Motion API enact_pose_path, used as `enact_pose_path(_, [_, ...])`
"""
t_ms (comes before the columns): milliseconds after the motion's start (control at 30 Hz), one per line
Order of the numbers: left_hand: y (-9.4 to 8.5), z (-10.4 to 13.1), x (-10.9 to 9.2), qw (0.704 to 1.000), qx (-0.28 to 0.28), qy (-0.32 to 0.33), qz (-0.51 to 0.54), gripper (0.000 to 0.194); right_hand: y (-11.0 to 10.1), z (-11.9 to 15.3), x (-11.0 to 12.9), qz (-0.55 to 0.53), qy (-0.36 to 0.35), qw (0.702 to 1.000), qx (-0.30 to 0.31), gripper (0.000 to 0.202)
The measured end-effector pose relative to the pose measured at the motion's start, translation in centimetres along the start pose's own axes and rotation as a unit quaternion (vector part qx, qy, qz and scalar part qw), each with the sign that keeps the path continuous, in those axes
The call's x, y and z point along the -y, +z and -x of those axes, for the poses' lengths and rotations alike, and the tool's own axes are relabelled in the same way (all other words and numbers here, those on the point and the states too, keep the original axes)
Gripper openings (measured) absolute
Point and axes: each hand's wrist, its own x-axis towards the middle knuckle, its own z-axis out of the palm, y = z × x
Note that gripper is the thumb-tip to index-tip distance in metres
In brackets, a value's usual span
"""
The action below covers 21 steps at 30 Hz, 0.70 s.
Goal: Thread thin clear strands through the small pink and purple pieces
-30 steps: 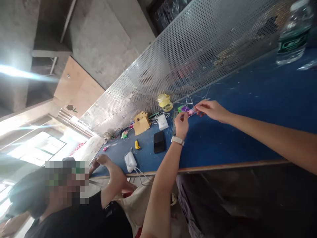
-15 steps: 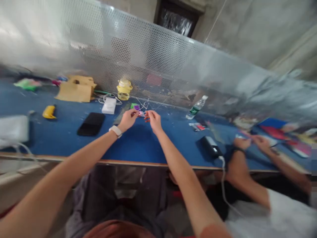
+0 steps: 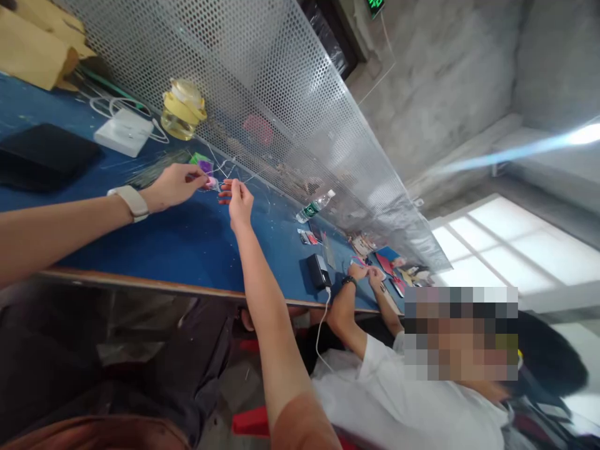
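Over the blue table (image 3: 154,250), my left hand (image 3: 175,185) pinches a small pink piece (image 3: 212,182) with a pale, shiny end; its exact kind is too small to make out. A white band circles my left wrist. Just to the right of the piece is my right hand (image 3: 238,199), its fingers curled, and whether the fingertips touch anything I cannot tell. Behind my hands lie a purple and green packet (image 3: 205,166) and thin white wires (image 3: 225,165). A bundle of thin stems or wires (image 3: 162,167) lies beyond my left wrist.
Along the perforated metal screen (image 3: 290,81) stand a yellow-lidded jar (image 3: 182,112) and a tilted water bottle (image 3: 315,206). A white box (image 3: 123,132), a black phone (image 3: 47,156) and a corded black device (image 3: 319,271) lie around. A co-worker (image 3: 403,394) sits at right.
The view has swung to the right and tilted, bringing the co-worker's upper body and a bright window into sight. My hands stay close together, with the pink piece still in my left fingers.
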Motion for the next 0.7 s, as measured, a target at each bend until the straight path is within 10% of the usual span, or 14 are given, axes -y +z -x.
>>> enact_pose_path(700, [0.0,-0.9,-2.9,0.99,0.037,-0.103,0.093,0.021,0.6,-0.1,2.0,-0.088,-0.006,0.996,0.006,0.072])
